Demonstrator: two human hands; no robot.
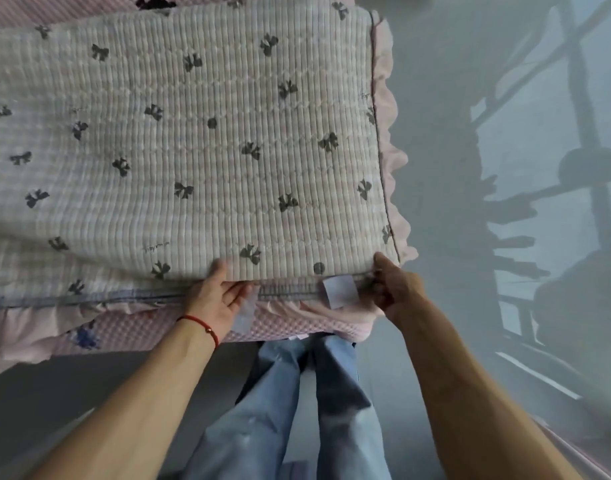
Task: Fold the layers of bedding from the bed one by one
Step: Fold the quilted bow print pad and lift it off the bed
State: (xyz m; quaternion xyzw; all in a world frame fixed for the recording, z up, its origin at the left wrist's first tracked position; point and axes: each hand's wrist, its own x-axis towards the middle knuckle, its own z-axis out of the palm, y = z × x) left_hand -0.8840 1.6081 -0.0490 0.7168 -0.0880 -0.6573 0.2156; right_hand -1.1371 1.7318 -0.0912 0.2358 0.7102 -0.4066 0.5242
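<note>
I see my left hand (216, 295) and right hand (394, 289), fingers clamped on the quilt (200, 150) at the bed's (290, 329) near edge.

The quilt (193, 150) runs off the picture's left edge, and its far end is cut by the top edge. The fingertips of the left hand (215, 299) are tucked under its near edge, hidden. The right hand (394, 289) is blurred at its fingers, so its hold on the near right corner is unclear. The print on the white label (340, 291) cannot be read
</note>
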